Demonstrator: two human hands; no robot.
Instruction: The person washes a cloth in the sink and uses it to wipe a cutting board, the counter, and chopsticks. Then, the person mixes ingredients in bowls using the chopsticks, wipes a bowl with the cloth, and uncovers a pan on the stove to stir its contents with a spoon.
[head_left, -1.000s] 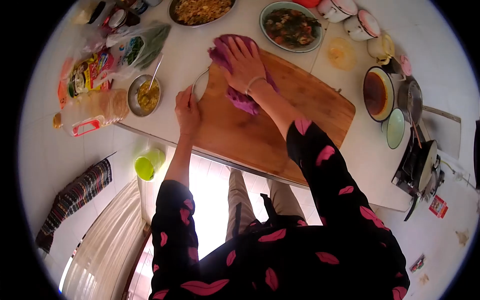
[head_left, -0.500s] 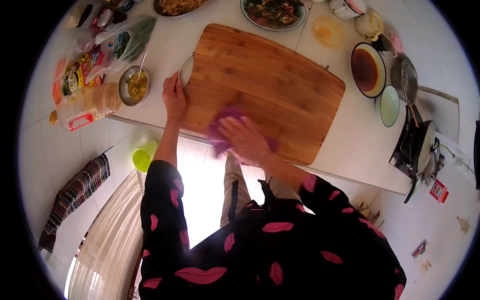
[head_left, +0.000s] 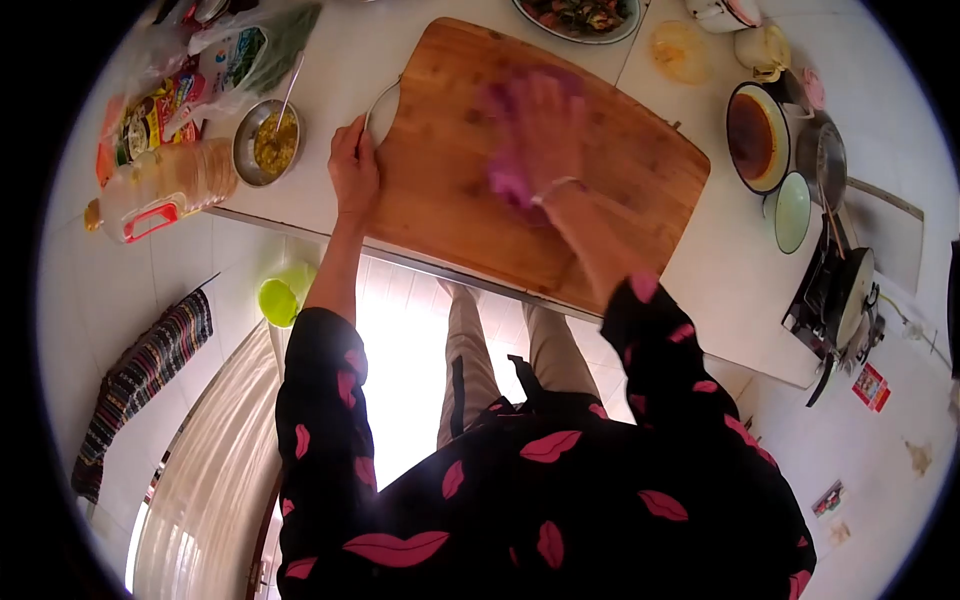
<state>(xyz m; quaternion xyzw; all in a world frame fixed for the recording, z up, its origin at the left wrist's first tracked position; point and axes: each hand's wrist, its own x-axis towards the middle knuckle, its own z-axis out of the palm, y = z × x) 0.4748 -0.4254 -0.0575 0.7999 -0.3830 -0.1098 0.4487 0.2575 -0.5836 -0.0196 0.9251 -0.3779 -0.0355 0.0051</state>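
Observation:
A large wooden cutting board (head_left: 450, 190) lies along the front edge of the counter. My left hand (head_left: 353, 168) is closed on the metal handle (head_left: 381, 97) at the board's left end. My right hand (head_left: 550, 130), blurred by motion, presses a purple cloth (head_left: 510, 180) against the middle of the board, its fingers smeared. Parts of the cloth stick out left of the hand and above it.
To the left are a metal bowl (head_left: 245, 150) with yellow food and a spoon, an oil bottle (head_left: 190, 180) and bags. A plate of food (head_left: 590, 38) stands behind the board. At the right are a pot (head_left: 745, 170), a green bowl (head_left: 792, 213) and a stove.
My right hand and the cloth have moved from the board's front edge back up to its middle. My left hand stays at the handle. The camera view has shifted slightly.

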